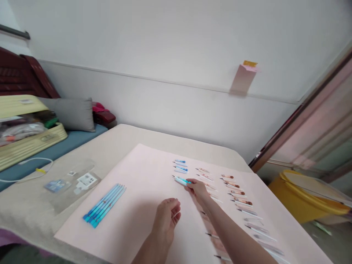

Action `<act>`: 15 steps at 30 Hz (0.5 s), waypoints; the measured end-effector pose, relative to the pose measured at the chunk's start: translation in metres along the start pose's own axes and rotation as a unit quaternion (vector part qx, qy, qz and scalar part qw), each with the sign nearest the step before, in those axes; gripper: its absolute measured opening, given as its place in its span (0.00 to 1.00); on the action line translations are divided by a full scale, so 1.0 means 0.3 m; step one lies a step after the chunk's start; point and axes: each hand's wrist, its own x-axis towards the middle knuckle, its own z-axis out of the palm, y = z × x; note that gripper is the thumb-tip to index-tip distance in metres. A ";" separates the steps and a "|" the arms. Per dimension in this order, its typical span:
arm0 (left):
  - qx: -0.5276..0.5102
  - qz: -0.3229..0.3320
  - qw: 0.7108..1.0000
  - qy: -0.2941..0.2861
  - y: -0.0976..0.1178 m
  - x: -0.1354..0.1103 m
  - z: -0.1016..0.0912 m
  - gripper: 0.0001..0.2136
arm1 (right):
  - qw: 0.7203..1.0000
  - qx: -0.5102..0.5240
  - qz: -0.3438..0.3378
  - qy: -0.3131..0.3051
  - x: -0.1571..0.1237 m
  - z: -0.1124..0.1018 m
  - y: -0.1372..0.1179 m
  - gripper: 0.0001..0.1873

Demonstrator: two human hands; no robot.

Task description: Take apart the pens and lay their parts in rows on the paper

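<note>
My right hand (197, 187) is closed on a blue and white pen part (180, 180) and holds it low over a large pale pink sheet (143, 190). It sits at the near end of a short row of similar blue pen parts (180, 165). My left hand (167, 216) hovers over the sheet with its fingers loosely curled and nothing visible in them. Two rows of brown and pink pen parts (236, 192) run along the sheet to the right of my right arm. A bundle of blue pen barrels (105, 210) lies at the sheet's left.
Clear plastic packaging with labels (72, 182) lies on the beige table (115, 139) left of the sheet. A white cable (30, 172), a yellow case (30, 143) and a grey cushion (74, 113) sit further left. A yellow tub (305, 200) stands on the floor at the right.
</note>
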 end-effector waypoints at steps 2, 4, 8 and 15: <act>-0.006 -0.003 1.000 -0.005 0.009 0.003 0.000 0.10 | 1.000 -0.025 -0.009 -0.005 0.059 0.015 -0.004 0.14; -0.011 -0.005 1.000 -0.009 0.015 0.009 0.000 0.10 | 0.999 -0.046 -0.017 -0.006 0.100 0.030 0.000 0.13; -0.014 -0.006 1.000 -0.013 0.024 0.023 0.000 0.10 | 0.995 -0.091 -0.041 -0.002 0.150 0.041 0.014 0.13; -0.018 -0.013 1.000 -0.019 0.023 0.030 0.012 0.10 | 0.979 -0.178 -0.094 0.026 0.148 0.023 0.003 0.18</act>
